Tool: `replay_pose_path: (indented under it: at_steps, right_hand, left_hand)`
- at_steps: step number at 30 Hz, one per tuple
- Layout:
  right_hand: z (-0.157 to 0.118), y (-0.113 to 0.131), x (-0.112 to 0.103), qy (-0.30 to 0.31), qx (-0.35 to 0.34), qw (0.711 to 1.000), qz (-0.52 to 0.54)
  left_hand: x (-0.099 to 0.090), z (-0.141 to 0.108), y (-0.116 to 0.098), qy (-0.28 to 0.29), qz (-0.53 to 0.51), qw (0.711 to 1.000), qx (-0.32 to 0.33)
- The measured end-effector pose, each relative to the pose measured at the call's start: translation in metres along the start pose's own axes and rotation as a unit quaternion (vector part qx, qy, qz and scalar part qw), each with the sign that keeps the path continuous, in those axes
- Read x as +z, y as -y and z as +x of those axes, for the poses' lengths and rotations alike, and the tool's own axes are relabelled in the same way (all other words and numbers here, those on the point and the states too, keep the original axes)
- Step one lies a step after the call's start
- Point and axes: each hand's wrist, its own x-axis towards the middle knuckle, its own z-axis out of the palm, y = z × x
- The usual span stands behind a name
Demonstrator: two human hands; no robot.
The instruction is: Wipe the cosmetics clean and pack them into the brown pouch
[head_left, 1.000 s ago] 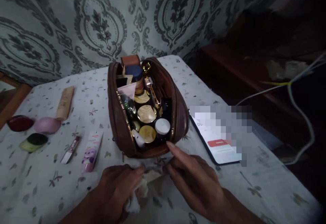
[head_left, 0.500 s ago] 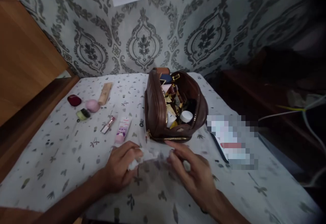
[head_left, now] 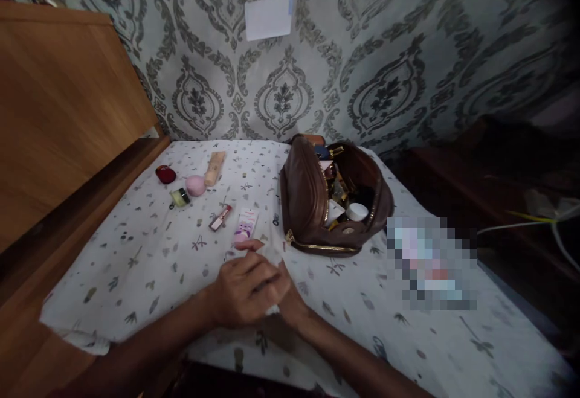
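My left hand (head_left: 247, 286) is closed over the fingers of my right hand (head_left: 290, 295), just in front of the pink-and-white tube (head_left: 246, 226). A crumpled white tissue (head_left: 272, 254) shows between and behind the two hands, pressed in both. Much of my right hand is hidden by the left. Behind them to the right stands an unzipped brown bag (head_left: 301, 195) holding several items, among them a white round jar (head_left: 357, 211). A lipstick (head_left: 220, 218) lies left of the tube.
Farther left on the patterned cloth (head_left: 149, 253) lie a dark red item (head_left: 165, 174), a green-and-black item (head_left: 180, 197), a pink sponge (head_left: 196, 185) and a beige tube (head_left: 214, 168). A blurred-out flat object (head_left: 430, 262) lies right of the bag. Wooden furniture (head_left: 67, 84) stands left.
My hands have come together from apart, with the tissue now bunched between them. The view has shifted, so the bag and small items appear farther right.
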Motion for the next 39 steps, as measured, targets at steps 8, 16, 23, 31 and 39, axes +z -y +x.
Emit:
replay_pose_path:
  at_steps: [8, 16, 23, 31, 39]
  right_hand:
    - [0.004, 0.024, -0.002, 0.109, -0.069, 0.984, -0.125]
    - [0.007, 0.014, -0.013, 0.060, -0.076, 0.984, -0.148]
    - [0.010, 0.009, -0.014, 0.054, -0.024, 0.994, -0.089]
    - [0.014, 0.012, -0.013, 0.065, 0.011, 0.996, 0.065]
    - [0.020, 0.018, -0.017, -0.013, 0.017, 0.988, 0.153]
  left_hand:
    - [-0.022, -0.039, 0.063, 0.045, 0.037, 0.957, -0.284]
    - [-0.028, -0.051, 0.090, 0.253, 0.187, 0.834, -0.454]
    - [-0.024, -0.057, 0.089, 0.247, 0.164, 0.842, -0.450]
    - [-0.019, -0.046, 0.056, 0.083, 0.036, 0.948, -0.304]
    - [-0.004, -0.026, 0.025, 0.097, 0.116, 0.980, -0.131]
